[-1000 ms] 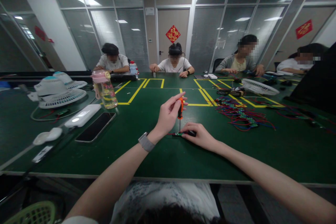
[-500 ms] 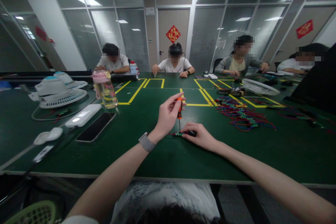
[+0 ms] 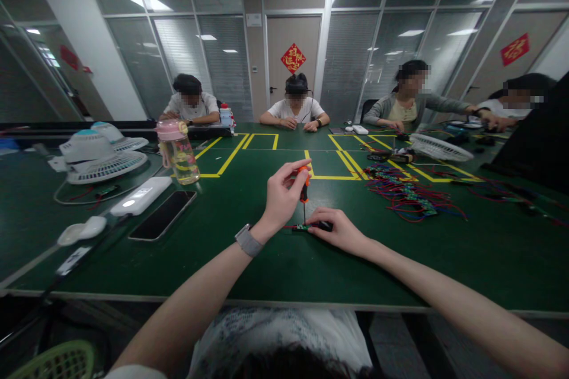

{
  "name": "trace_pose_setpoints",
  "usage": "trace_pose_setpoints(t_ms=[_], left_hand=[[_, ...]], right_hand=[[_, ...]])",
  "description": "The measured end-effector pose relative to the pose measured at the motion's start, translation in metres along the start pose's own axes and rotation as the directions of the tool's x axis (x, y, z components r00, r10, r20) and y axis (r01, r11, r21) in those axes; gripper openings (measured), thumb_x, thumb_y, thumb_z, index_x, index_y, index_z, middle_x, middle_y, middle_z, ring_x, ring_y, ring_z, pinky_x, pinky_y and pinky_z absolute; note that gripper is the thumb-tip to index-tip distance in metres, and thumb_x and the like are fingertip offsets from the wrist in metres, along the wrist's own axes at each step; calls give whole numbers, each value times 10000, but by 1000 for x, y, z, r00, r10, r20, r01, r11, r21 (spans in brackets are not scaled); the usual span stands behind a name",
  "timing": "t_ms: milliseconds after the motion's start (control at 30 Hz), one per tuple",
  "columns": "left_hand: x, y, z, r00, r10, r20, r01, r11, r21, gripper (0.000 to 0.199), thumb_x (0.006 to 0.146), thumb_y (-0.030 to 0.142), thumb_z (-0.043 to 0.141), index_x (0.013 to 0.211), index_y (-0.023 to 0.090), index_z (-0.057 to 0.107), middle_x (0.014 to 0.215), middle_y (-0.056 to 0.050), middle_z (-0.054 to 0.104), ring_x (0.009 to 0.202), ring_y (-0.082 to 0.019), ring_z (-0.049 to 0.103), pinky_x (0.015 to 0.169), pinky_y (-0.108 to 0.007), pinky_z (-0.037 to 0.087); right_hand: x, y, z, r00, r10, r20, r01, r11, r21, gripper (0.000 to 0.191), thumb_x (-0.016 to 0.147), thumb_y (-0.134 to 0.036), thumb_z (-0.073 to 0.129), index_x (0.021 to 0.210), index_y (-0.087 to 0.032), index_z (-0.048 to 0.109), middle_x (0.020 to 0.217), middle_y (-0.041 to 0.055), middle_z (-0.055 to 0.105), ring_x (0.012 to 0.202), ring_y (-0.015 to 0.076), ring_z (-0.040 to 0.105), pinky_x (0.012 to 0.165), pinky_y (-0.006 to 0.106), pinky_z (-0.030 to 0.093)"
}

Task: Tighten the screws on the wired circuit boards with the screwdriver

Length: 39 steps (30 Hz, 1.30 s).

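My left hand (image 3: 284, 189) is closed round the orange and black handle of a screwdriver (image 3: 304, 194), which stands upright with its shaft pointing down. The screwdriver's tip meets a small green circuit board (image 3: 300, 227) on the table. My right hand (image 3: 334, 228) pinches the board's right side, fingertips close to the tip. A black part (image 3: 326, 225) shows under the right fingers; how it joins the board is hidden. A thin red wire runs out from the board's left end.
On the green table (image 3: 249, 272), a phone (image 3: 163, 215), a white power bank (image 3: 141, 195), a pink-lidded bottle (image 3: 178, 154) and white fans (image 3: 100, 157) stand left. Wired circuit boards (image 3: 406, 189) lie in a heap right. Several people sit across the table.
My left fingers have shifted slightly round the screwdriver's handle; my right hand stays put. Across the table, one person's hands come together and another's arm reaches farther right.
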State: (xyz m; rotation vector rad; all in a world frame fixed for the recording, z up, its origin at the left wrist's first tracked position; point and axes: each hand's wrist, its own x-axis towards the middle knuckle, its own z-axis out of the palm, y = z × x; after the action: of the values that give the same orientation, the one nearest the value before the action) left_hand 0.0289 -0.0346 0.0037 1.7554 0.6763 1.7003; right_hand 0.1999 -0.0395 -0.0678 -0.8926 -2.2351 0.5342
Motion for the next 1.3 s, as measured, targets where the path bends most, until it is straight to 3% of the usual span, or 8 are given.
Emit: trace_pose_setpoints(t_ms=[133, 267, 367, 633, 767, 900, 1133, 1300], left_hand=[[0, 1, -2, 997, 77, -27, -74, 991, 115, 159, 857, 257, 615, 969, 209, 719, 981, -54, 600, 921, -145, 600, 754, -230, 526], [1, -1, -2, 999, 14, 46, -13, 1000, -22, 274, 930, 257, 481, 1124, 205, 667, 1109, -81, 624, 912, -148, 637, 766, -266, 550], [0, -2, 0, 997, -37, 70, 44, 993, -107, 294, 916, 267, 514, 1171, 176, 631, 1063, -89, 667, 836, -147, 664, 753, -287, 567], [1, -1, -2, 997, 78, -18, -75, 989, 127, 162, 859, 262, 615, 980, 222, 715, 960, -47, 566, 882, -134, 585, 716, -216, 517], [1, -1, -1, 999, 24, 48, -24, 1000, 7, 264, 934, 252, 476, 1101, 206, 675, 1018, -61, 608, 825, -122, 620, 705, -236, 536], [1, -1, 0, 998, -18, 63, 23, 997, -77, 260, 924, 263, 499, 1118, 173, 647, 993, -68, 651, 808, -135, 645, 695, -251, 553], [0, -1, -2, 998, 57, -2, -56, 992, 116, 148, 881, 265, 586, 962, 211, 699, 917, -37, 581, 819, -126, 589, 693, -222, 500], [1, 1, -2, 999, 31, 43, -32, 999, 33, 264, 946, 256, 455, 1074, 214, 682, 1077, -65, 608, 903, -145, 620, 738, -253, 532]], right_hand=[[0, -1, 0, 1000, 5, -1, -5, 1000, 3, 144, 842, -225, 629, 917, -167, 738, 858, 69, 689, 786, 169, 639, 749, 297, 506], [1, -1, 0, 1000, 8, -3, -8, 1000, 1, 139, 838, -227, 635, 913, -173, 738, 862, 65, 691, 787, 169, 641, 755, 296, 508], [0, -1, 0, 1000, 3, -6, -3, 1000, 5, 139, 836, -220, 636, 914, -173, 741, 859, 63, 689, 785, 169, 642, 747, 291, 506], [1, 0, 0, 1000, 10, 5, -10, 1000, 3, 145, 837, -216, 631, 925, -167, 736, 864, 69, 691, 790, 171, 639, 752, 301, 508], [1, 0, 0, 1000, 6, -1, -6, 1000, -2, 147, 843, -237, 634, 926, -167, 732, 858, 69, 693, 780, 171, 636, 743, 301, 507], [0, 0, 0, 1000, 7, 0, -7, 1000, 4, 141, 838, -229, 639, 927, -170, 731, 854, 65, 688, 777, 169, 633, 732, 293, 503], [0, -1, 0, 1000, 10, -3, -10, 1000, 3, 143, 836, -222, 634, 917, -164, 737, 837, 62, 682, 765, 167, 633, 722, 287, 499], [1, -1, 0, 1000, 11, -5, -11, 1000, 6, 143, 835, -225, 637, 914, -164, 739, 841, 64, 681, 771, 168, 635, 726, 288, 501]])
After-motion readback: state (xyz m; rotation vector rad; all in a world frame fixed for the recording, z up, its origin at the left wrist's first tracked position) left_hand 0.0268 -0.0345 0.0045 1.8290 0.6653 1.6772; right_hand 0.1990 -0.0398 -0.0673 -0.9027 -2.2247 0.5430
